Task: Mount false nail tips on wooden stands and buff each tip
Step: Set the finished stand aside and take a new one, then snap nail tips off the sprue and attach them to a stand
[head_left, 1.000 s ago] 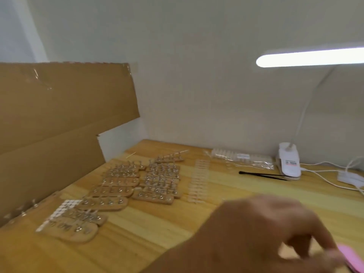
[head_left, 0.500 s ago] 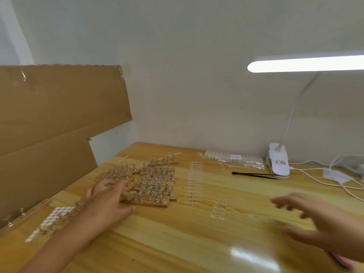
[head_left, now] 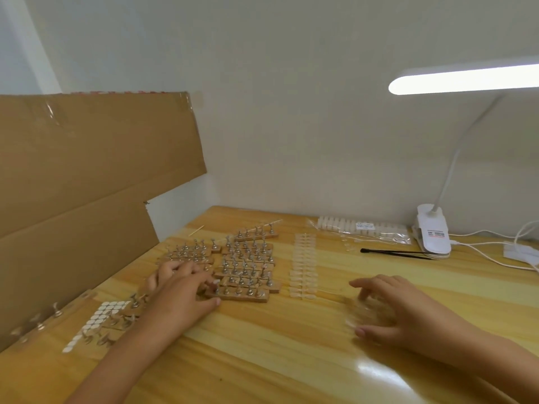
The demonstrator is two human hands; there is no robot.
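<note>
Left hand (head_left: 180, 290) palm-down, fingers on nearest wooden stand (head_left: 243, 296), grip indeterminate; right hand (head_left: 393, 307) splayed, released, over blurred nail tips (head_left: 354, 314).

Lamp (head_left: 466, 80): lit white bar on a bent neck.
Wall (head_left: 291, 112): plain white — behind the lamp.
Surface (head_left: 262, 360): glossy pale wood, under the lamp.
Cardboard (head_left: 87, 185): upright — left of the lamp.

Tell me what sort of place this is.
Likely a small nail-craft workbench: rows of wooden stands with metal pegs, strips of false nail tips, and a clip-on desk lamp on a wooden table.
</note>
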